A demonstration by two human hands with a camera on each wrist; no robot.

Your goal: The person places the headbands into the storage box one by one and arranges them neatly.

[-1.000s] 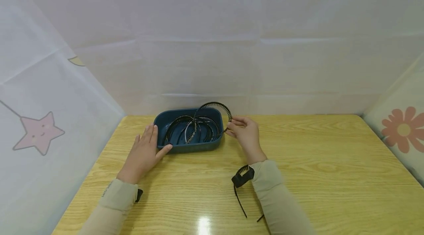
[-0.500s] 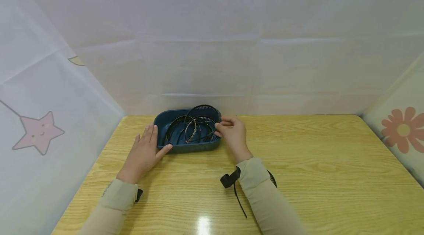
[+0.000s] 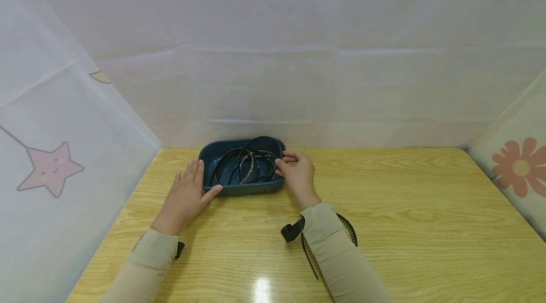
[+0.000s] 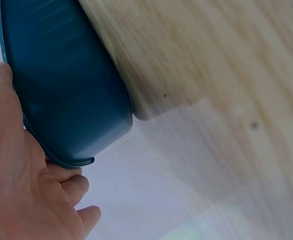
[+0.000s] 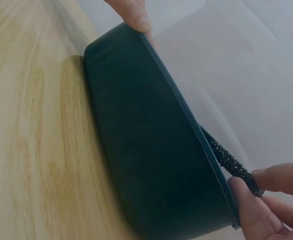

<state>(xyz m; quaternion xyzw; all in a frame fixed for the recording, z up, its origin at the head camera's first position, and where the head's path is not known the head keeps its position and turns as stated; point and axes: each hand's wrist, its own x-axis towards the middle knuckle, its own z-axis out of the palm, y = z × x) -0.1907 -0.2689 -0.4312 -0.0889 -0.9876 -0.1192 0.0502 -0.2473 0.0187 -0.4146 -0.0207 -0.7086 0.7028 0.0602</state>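
A dark blue basin (image 3: 245, 190) at the table's far edge contains several dark toothed headbands (image 3: 226, 156), overlapping one another. My right hand (image 3: 298, 177) pinches a headband (image 3: 263, 138) between thumb and fingers at the basin's right end. In the right wrist view, this headband (image 5: 231, 164) has a dark, sparkly beaded surface and reaches over the rim. My left hand (image 3: 183, 198) rests against the basin's left end, fingers extended along the side and thumb at the front rim. The left wrist view shows its fingers (image 4: 76, 187) past the rim of the basin (image 4: 69, 85).
Another toothed headband (image 3: 350, 229) lies on the wooden table (image 3: 426, 222), partly hidden under my right forearm. White cloth (image 3: 256, 56) with printed shapes stands behind the table and at both sides. A black strap (image 3: 292, 232) sits at my right wrist.
My right hand has moved left with the headband, bringing it lower and further into the basin. My left hand has stayed in place. More of the headband on the table shows beside my right sleeve.
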